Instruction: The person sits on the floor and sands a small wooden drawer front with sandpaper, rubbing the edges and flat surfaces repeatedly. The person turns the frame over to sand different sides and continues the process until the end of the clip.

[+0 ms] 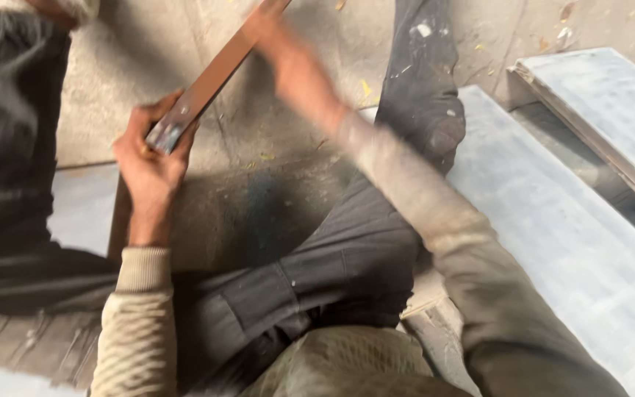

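Head: 2 hands (152, 158) on brown strip (211, 77)

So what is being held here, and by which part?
A long brown flat strip: the left hand grips its near end, and the blurred right hand holds it farther up.
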